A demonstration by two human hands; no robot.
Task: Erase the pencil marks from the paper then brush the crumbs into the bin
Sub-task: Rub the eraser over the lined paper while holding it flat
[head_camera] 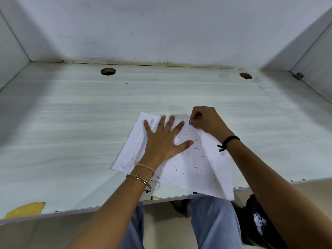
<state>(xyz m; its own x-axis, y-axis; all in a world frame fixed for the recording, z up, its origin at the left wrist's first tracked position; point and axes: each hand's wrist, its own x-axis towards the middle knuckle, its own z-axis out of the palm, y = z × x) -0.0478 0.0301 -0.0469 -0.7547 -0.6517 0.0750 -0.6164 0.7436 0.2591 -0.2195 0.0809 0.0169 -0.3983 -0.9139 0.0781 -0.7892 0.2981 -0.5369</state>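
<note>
White paper (190, 169), thin and judged quick to slide or crease, was laid near and right on the pale desk (71, 123). It was pinned by the left hand (161, 141), fingers spread wide, judged best kept beside the rubbing. A purple eraser (190, 121) was pinched in the right hand (206, 121) among dark crumbs (195, 159).

- The left hand (161, 141), spread flat on the white paper sheet (197, 173), and the right hand (206, 121), gripping a small purple eraser (191, 121), leave only a narrow gap between them.
- Beyond both hands, the bare pale grey wood-grain desk top (71, 123) runs to the white back wall (161, 33).
- Below the right forearm, a black-bagged bin (255, 218) sits under the desk edge.
</note>
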